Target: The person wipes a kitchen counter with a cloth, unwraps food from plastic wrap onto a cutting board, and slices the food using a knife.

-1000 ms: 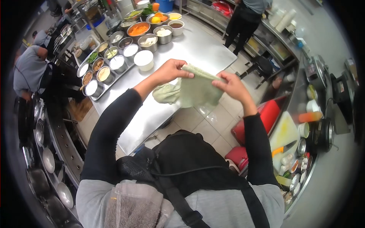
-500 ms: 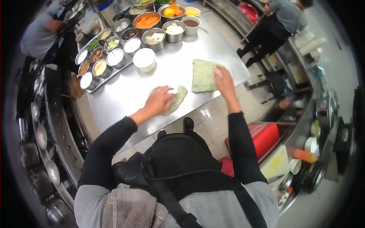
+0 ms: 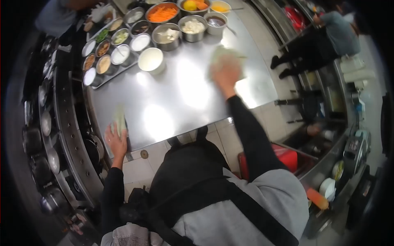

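Observation:
My right hand (image 3: 226, 73) is pressed on a pale green cloth (image 3: 223, 52) against the steel table (image 3: 180, 104), toward its right side. Both that hand and its cloth are smeared by motion. At the table's near left corner, my left hand (image 3: 116, 138) has its fingers around a second green cloth (image 3: 119, 116), which sticks up past the fingertips along the left edge. A white tub (image 3: 151, 61) of pale contents stands on the table between the two hands, farther back.
A tray (image 3: 117, 73) of small tins with chopped ingredients lies at the back left. Behind stand bowls of shredded carrot (image 3: 163, 14), white pieces (image 3: 193, 27) and dark sauce (image 3: 216, 21). Another person (image 3: 328, 37) stands at the far right. A red bin (image 3: 285, 158) is below on the right.
My left hand has moved left with its cloth to the table's left corner. My right hand has come down on the other cloth and shifted it farther back. The view has turned slightly.

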`<state>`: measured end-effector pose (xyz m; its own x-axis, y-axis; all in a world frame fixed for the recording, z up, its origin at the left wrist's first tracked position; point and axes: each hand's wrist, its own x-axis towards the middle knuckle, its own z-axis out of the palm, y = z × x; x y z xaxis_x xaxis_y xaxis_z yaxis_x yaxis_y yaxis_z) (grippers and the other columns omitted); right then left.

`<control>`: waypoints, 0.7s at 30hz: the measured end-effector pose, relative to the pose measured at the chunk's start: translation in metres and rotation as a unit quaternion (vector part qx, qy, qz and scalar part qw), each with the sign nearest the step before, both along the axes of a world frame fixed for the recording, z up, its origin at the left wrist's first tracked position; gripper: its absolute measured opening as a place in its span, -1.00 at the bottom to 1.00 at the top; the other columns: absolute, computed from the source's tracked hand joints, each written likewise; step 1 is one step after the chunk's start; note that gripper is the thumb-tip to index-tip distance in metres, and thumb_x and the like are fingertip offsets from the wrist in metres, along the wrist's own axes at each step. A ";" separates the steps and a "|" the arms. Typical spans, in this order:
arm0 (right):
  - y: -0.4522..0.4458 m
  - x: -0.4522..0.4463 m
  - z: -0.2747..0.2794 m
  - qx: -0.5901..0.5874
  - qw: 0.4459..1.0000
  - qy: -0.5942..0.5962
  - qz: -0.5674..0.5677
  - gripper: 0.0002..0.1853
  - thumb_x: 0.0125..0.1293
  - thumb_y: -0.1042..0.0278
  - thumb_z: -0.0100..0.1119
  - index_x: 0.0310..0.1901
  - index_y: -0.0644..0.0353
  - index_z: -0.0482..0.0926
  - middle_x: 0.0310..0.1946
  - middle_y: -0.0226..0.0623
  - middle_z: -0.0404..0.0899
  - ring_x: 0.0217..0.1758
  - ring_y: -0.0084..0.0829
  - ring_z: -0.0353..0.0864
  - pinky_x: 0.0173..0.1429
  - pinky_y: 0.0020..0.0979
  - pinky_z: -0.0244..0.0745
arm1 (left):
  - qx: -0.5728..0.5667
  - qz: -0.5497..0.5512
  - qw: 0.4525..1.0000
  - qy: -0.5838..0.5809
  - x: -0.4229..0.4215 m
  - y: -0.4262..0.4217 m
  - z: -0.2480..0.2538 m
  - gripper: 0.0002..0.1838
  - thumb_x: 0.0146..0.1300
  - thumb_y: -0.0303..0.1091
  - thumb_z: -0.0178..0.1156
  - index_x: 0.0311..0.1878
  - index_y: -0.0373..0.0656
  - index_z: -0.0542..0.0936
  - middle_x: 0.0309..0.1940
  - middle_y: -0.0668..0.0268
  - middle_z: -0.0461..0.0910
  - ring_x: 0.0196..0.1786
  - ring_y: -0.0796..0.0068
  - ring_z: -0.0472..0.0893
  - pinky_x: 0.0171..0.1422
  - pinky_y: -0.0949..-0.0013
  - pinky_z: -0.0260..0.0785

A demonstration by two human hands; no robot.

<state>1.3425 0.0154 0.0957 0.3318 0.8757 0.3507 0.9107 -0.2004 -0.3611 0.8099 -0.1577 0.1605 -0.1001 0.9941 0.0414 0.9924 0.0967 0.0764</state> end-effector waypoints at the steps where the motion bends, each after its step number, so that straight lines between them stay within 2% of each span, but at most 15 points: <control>1: -0.033 -0.044 -0.019 -0.012 0.998 0.000 0.057 -0.24 0.25 -0.19 0.20 0.38 0.11 0.44 0.36 0.08 0.41 0.44 0.14 0.30 0.54 0.14 0.05 | -0.007 -0.010 1.000 -0.005 -0.004 -0.001 -0.003 -0.30 0.48 0.14 0.06 0.57 0.06 0.28 0.60 0.04 0.09 0.62 -0.15 0.03 0.66 -0.14 -0.23; 2: -0.079 -0.096 0.013 -0.033 0.990 0.024 0.134 -0.28 0.16 -0.11 0.28 0.33 0.07 0.49 0.28 0.14 0.46 0.38 0.15 0.34 0.53 0.14 0.06 | 0.011 -0.013 1.000 -0.011 -0.006 0.000 -0.007 -0.30 0.48 0.12 0.07 0.58 0.05 0.27 0.60 0.02 0.07 0.62 -0.15 0.02 0.66 -0.13 -0.25; 4: -0.163 -0.109 0.074 0.044 0.913 0.047 0.403 -0.48 0.26 -0.01 0.26 0.22 0.00 0.60 0.28 -0.09 0.50 0.39 -0.04 0.40 0.53 0.06 0.11 | 0.023 -0.023 0.999 -0.022 -0.008 -0.004 -0.009 -0.31 0.49 0.10 0.07 0.58 0.05 0.26 0.61 0.00 0.04 0.63 -0.15 0.02 0.66 -0.13 -0.26; 6: -0.171 -0.043 0.062 -0.009 0.940 0.085 0.331 -0.52 0.32 -0.03 0.23 0.21 -0.01 0.62 0.29 -0.21 0.51 0.42 -0.11 0.39 0.52 0.03 0.14 | 0.030 -0.056 0.997 -0.052 -0.011 -0.004 -0.004 -0.32 0.49 0.04 0.10 0.58 0.04 0.26 0.59 -0.05 0.05 0.63 -0.16 0.00 0.66 -0.13 -0.25; 7: -0.165 -0.001 0.047 -0.002 0.970 -0.003 0.242 -0.50 0.33 -0.07 0.24 0.20 0.02 0.62 0.30 -0.21 0.50 0.44 -0.09 0.37 0.51 0.03 0.15 | 0.029 -0.072 0.996 -0.051 -0.015 -0.005 -0.004 -0.27 0.40 0.05 0.21 0.56 0.00 0.30 0.59 -0.07 0.06 0.60 -0.19 0.05 0.64 -0.14 -0.19; 8: -0.158 0.044 0.059 -0.068 0.987 0.055 0.133 -0.47 0.36 -0.10 0.20 0.28 -0.06 0.58 0.33 -0.18 0.50 0.40 -0.04 0.41 0.47 0.09 0.18 | 0.029 -0.070 0.996 -0.051 -0.014 -0.002 -0.001 -0.27 0.40 0.05 0.21 0.56 0.00 0.30 0.59 -0.07 0.06 0.60 -0.19 0.05 0.64 -0.14 -0.19; 10: -0.115 0.109 0.030 -0.093 0.981 -0.169 0.016 -0.29 0.47 -0.30 -0.08 0.54 -0.15 0.28 0.56 -0.14 0.21 0.56 0.08 0.19 0.57 0.16 0.01 | 0.028 -0.117 0.991 -0.066 -0.004 0.004 0.010 -0.20 0.27 0.10 0.32 0.51 -0.05 0.37 0.54 -0.10 0.15 0.56 -0.20 0.12 0.61 -0.15 -0.11; 13: -0.023 0.087 0.019 -0.132 0.976 -0.171 -0.008 -0.26 0.47 -0.37 -0.18 0.58 -0.24 0.22 0.62 -0.19 0.10 0.64 0.13 0.05 0.62 0.24 -0.19 | 0.008 -0.171 0.981 -0.089 0.010 0.033 0.016 -0.22 0.20 0.11 0.37 0.43 -0.06 0.48 0.44 -0.07 0.34 0.51 -0.20 0.21 0.59 -0.17 -0.06; 14: 0.002 0.067 0.024 -0.165 0.975 -0.141 0.046 -0.22 0.45 -0.42 -0.21 0.60 -0.25 0.16 0.64 -0.17 0.02 0.67 0.12 -0.04 0.62 0.30 -0.29 | 0.031 -0.176 0.977 -0.115 0.015 0.039 0.019 -0.40 0.28 0.07 0.31 0.31 -0.03 0.59 0.40 -0.01 0.40 0.52 -0.21 0.19 0.58 -0.19 -0.06; 16: 0.017 0.004 0.082 -0.230 0.965 -0.095 0.081 -0.27 0.45 -0.31 -0.02 0.52 -0.10 0.32 0.54 -0.09 0.25 0.58 0.08 0.20 0.58 0.20 -0.01 | 0.029 -0.178 0.974 -0.133 0.005 0.057 0.017 -0.58 0.38 -0.03 0.23 0.18 -0.02 0.67 0.34 0.00 0.48 0.38 -0.10 0.41 0.47 -0.05 0.16; 17: 0.016 -0.018 0.079 -0.222 0.966 -0.094 0.092 -0.27 0.45 -0.31 -0.02 0.52 -0.10 0.32 0.54 -0.09 0.25 0.58 0.08 0.20 0.58 0.20 -0.01 | 0.006 -0.144 0.956 -0.255 0.007 0.060 0.026 -0.64 0.44 -0.05 0.18 0.07 -0.09 0.68 0.22 0.07 0.55 0.21 0.08 0.51 0.36 0.09 0.26; 18: 0.016 -0.036 0.078 -0.112 0.982 0.042 0.148 -0.33 0.42 -0.20 0.11 0.44 -0.01 0.41 0.44 -0.09 0.38 0.48 0.04 0.34 0.52 0.10 0.16 | -0.011 -0.115 0.919 -0.377 0.009 0.067 0.042 -0.66 0.49 -0.07 0.13 -0.03 -0.15 0.69 0.11 0.13 0.62 0.05 0.26 0.60 0.24 0.23 0.36; 19: 0.011 -0.050 0.082 0.002 0.964 0.174 0.200 -0.40 0.40 -0.08 0.24 0.35 0.09 0.50 0.34 -0.08 0.51 0.38 0.00 0.48 0.45 -0.01 0.32 | 0.003 -0.118 0.918 -0.379 0.007 0.072 0.053 -0.66 0.49 -0.07 0.13 -0.03 -0.15 0.69 0.11 0.13 0.62 0.05 0.26 0.60 0.24 0.23 0.36; 20: -0.017 -0.093 0.110 0.003 0.964 0.202 0.175 -0.52 0.29 0.19 0.43 0.19 0.19 0.59 0.13 -0.13 0.65 0.18 -0.14 0.62 0.28 -0.21 0.50 | -0.062 -0.095 0.852 -0.510 0.006 0.069 0.063 -0.65 0.52 -0.06 0.10 -0.06 -0.17 0.67 -0.02 0.23 0.63 -0.07 0.41 0.57 0.13 0.34 0.38; 21: -0.043 -0.125 0.104 0.000 0.896 0.359 0.259 -0.41 0.24 0.26 0.48 0.28 0.17 0.54 0.18 -0.14 0.62 0.24 -0.24 0.58 0.28 -0.21 0.49 | -0.133 -0.072 0.764 -0.627 0.003 0.063 0.073 -0.63 0.56 -0.06 0.06 -0.10 -0.20 0.64 -0.15 0.33 0.63 -0.19 0.57 0.53 0.02 0.44 0.39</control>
<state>1.2174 -0.0271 0.1995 0.0197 0.9777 0.2089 0.4138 0.1823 -0.8919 0.8132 -0.0949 0.2336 0.2169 0.9548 -0.2031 0.1557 0.1716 0.9728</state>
